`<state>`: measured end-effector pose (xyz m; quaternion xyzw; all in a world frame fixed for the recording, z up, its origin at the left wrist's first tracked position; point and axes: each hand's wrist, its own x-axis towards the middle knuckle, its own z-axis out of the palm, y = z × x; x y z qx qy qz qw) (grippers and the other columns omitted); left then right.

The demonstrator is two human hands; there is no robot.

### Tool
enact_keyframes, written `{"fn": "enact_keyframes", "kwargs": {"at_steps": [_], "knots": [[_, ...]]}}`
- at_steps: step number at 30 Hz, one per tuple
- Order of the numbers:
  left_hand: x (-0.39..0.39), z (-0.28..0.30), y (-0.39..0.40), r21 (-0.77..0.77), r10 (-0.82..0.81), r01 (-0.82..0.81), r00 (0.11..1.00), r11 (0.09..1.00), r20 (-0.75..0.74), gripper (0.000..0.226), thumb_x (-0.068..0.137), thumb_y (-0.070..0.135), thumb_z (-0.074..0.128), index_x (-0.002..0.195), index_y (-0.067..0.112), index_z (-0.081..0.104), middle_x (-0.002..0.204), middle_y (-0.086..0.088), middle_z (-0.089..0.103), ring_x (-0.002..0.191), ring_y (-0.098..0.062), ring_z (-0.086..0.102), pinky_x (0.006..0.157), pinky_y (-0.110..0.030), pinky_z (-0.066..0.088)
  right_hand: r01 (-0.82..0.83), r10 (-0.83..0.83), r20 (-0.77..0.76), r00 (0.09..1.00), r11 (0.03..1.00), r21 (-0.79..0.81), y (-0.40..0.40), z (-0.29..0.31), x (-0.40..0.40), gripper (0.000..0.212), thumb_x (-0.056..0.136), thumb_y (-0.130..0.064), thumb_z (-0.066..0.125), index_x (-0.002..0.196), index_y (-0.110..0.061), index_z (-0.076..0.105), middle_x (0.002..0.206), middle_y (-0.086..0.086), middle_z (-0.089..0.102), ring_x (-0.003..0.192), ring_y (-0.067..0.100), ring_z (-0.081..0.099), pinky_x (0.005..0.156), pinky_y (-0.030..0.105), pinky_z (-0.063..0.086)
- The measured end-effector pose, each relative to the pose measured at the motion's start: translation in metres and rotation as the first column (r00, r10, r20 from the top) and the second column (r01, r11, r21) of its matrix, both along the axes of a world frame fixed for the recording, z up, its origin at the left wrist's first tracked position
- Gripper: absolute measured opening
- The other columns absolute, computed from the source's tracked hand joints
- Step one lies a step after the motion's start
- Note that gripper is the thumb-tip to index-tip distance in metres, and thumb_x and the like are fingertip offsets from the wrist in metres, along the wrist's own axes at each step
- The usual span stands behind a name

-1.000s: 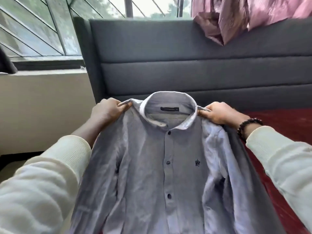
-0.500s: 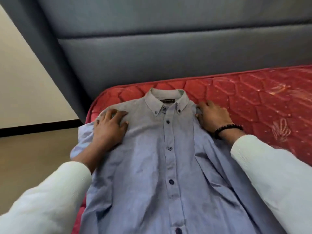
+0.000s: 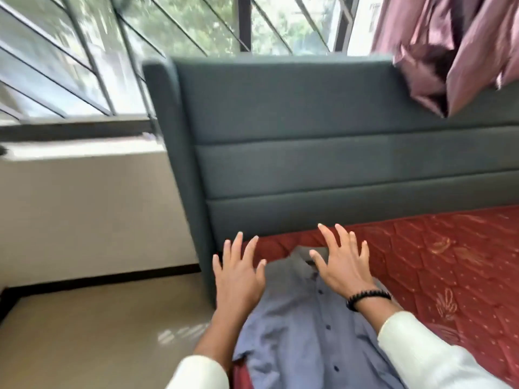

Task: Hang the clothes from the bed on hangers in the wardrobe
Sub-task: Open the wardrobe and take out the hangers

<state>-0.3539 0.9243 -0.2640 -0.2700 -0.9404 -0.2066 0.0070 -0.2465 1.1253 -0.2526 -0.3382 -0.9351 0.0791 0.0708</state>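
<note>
A light blue button-up shirt (image 3: 306, 324) lies front-up on the corner of the red mattress (image 3: 438, 262), collar toward the headboard. My left hand (image 3: 238, 279) hovers over the shirt's left shoulder with fingers spread and straight, holding nothing. My right hand (image 3: 341, 262), with a black bead bracelet at the wrist, is spread above the collar and right shoulder, also holding nothing. No hanger or wardrobe is in view.
A grey padded headboard (image 3: 323, 153) stands right behind the shirt. A pink curtain (image 3: 455, 51) hangs over its top right corner. A barred window (image 3: 112, 51) and a cream wall are at left, with tan floor (image 3: 98, 332) beside the bed.
A second ago both hands held the shirt up by its shoulders; then it lay on the mattress under my palms. Now both hands have lifted off with fingers spread, and the view has tilted up.
</note>
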Motion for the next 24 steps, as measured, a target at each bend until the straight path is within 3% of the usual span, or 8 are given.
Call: {"fn": "enact_keyframes", "kwargs": {"at_steps": [3,6,9,15,17,19,21,24], "knots": [[-0.026,0.117,-0.076,0.040,0.028,-0.023,0.992,0.999,-0.125,0.057,0.096,0.048,0.042,0.152,0.036,0.035,0.164,0.000,0.023,0.151,-0.029,0.018,0.118,-0.058,0.014,-0.010,0.012,-0.084,0.996,1.000,0.023,-0.075,0.105,-0.025,0.069,0.096,-0.061,0.042,0.157,-0.042,0.014,0.165,0.006,0.014,0.150,0.038,0.015,0.120,0.061,0.010],[-0.053,0.237,-0.155,-0.044,0.028,-0.039,0.971,0.998,-0.236,0.060,0.101,0.047,0.038,0.156,0.038,0.017,0.167,0.003,0.004,0.153,-0.026,0.000,0.121,-0.057,0.000,-0.060,0.067,-0.161,0.985,0.997,0.045,-0.152,0.218,-0.057,0.069,0.097,-0.063,0.038,0.156,-0.044,0.009,0.167,0.005,0.007,0.151,0.040,0.009,0.119,0.064,0.004],[-0.065,0.334,-0.210,-0.001,0.080,-0.085,0.937,0.996,-0.339,0.063,0.101,0.050,0.037,0.157,0.039,0.010,0.166,0.007,-0.003,0.153,-0.024,-0.007,0.120,-0.057,-0.007,-0.134,0.147,-0.243,0.959,0.989,0.067,-0.218,0.315,-0.077,0.071,0.097,-0.065,0.034,0.155,-0.047,-0.001,0.168,0.002,-0.001,0.152,0.041,0.003,0.118,0.066,-0.003],[-0.055,0.461,-0.289,0.063,0.181,-0.170,0.891,0.983,-0.415,0.069,0.100,0.053,0.036,0.157,0.042,-0.002,0.165,0.011,-0.014,0.152,-0.019,-0.014,0.116,-0.050,-0.016,-0.321,0.340,-0.310,0.888,0.940,0.112,-0.320,0.455,-0.091,0.073,0.098,-0.066,0.030,0.153,-0.050,-0.015,0.167,-0.002,-0.016,0.153,0.039,-0.006,0.117,0.064,-0.009],[-0.049,0.490,-0.319,0.129,0.248,-0.213,0.871,0.969,-0.425,0.066,0.100,0.050,0.040,0.157,0.041,0.009,0.165,0.008,0.000,0.153,-0.021,-0.004,0.118,-0.050,-0.009,-0.378,0.396,-0.350,0.849,0.918,0.121,-0.349,0.484,-0.094,0.072,0.098,-0.066,0.031,0.154,-0.049,-0.010,0.167,-0.003,-0.012,0.153,0.035,-0.005,0.118,0.062,-0.004],[-0.043,0.515,-0.358,0.265,0.366,-0.270,0.818,0.926,-0.443,0.057,0.098,0.044,0.048,0.151,0.034,0.033,0.157,0.001,0.029,0.147,-0.026,0.022,0.118,-0.055,0.012,-0.435,0.446,-0.442,0.778,0.890,0.133,-0.383,0.507,-0.098,0.069,0.097,-0.063,0.039,0.156,-0.043,0.008,0.167,0.003,0.009,0.151,0.034,0.014,0.118,0.059,0.011],[-0.037,0.533,-0.400,0.420,0.493,-0.314,0.752,0.851,-0.438,0.043,0.094,0.036,0.055,0.135,0.024,0.053,0.136,-0.006,0.051,0.126,-0.030,0.048,0.108,-0.052,0.035,-0.514,0.467,-0.594,0.655,0.851,0.103,-0.421,0.524,-0.103,0.059,0.095,-0.053,0.052,0.148,-0.031,0.037,0.150,0.010,0.041,0.136,0.035,0.042,0.110,0.053,0.033],[-0.034,0.548,-0.457,0.560,0.622,-0.384,0.711,0.734,-0.328,0.027,0.092,0.033,0.058,0.116,0.021,0.061,0.114,-0.008,0.061,0.104,-0.031,0.059,0.092,-0.046,0.047,-0.650,0.481,-0.722,0.497,0.758,0.057,-0.473,0.535,-0.119,0.036,0.093,-0.045,0.058,0.122,-0.024,0.055,0.118,0.009,0.062,0.106,0.035,0.062,0.090,0.046,0.050]]}}
